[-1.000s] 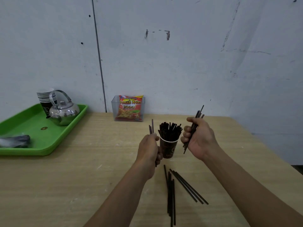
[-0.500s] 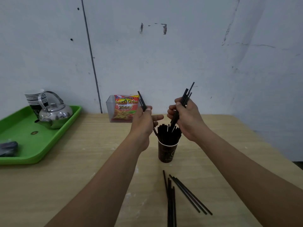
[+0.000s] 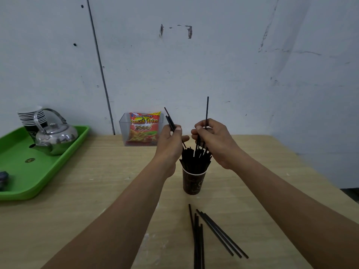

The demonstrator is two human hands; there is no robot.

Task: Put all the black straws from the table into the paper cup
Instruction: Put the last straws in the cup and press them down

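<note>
The dark brown paper cup (image 3: 194, 181) stood on the wooden counter (image 3: 97, 191) just below our hands, crammed with thin black plastic straws (image 3: 195, 160). Our right hand (image 3: 213, 140) was closed around several straws, lower ends among those in the cup. Our left hand (image 3: 171, 140) pinched a few more just beside it. Loose black straws (image 3: 211, 235) lay nearer us than both hands.

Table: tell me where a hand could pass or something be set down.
Bare wood lies between the green tray and the paper cup, and right of the cup out to the table edge. Crowded: over the cup, where both hands work, and just in front of it, where loose black straws lie.
</note>
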